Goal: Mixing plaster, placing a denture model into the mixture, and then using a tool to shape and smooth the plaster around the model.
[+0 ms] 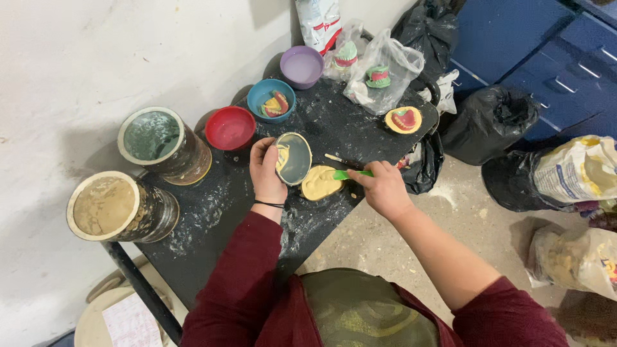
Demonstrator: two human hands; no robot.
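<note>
The left hand (267,170) closes its grip on the rim of a small rubber bowl (294,158), tilted toward the person, with yellowish mix showing at its near-left edge. The bowl sits near the middle of the dark, powder-dusted worktop (205,212), just beside a flat mound of yellow plaster (320,183) that lies at the worktop's front edge. A black band circles the left wrist.

The right hand (384,186) has its grip shut around a green spatula (350,173), whose tip reaches toward the plaster mound and touches or nearly touches it; which of the two cannot be told. A thin brush (335,158) lies on the worktop just above the spatula.

Behind the bowl stand three more bowls in a row: a red one (230,128), a blue one (271,99) holding a coloured dental model, and a purple one (302,66). To the right of these, two clear bags (385,67) each hold a green and pink model, and a yellow-based cast (403,119) with a red middle lies bare near the worktop's right end.

At the left, two large tins (122,205) stand close together, one filled with tan powder, the other with greyish contents. Black bags (495,119) and printed sacks (575,170) rest on the floor at the right, in front of blue drawers (553,58).
</note>
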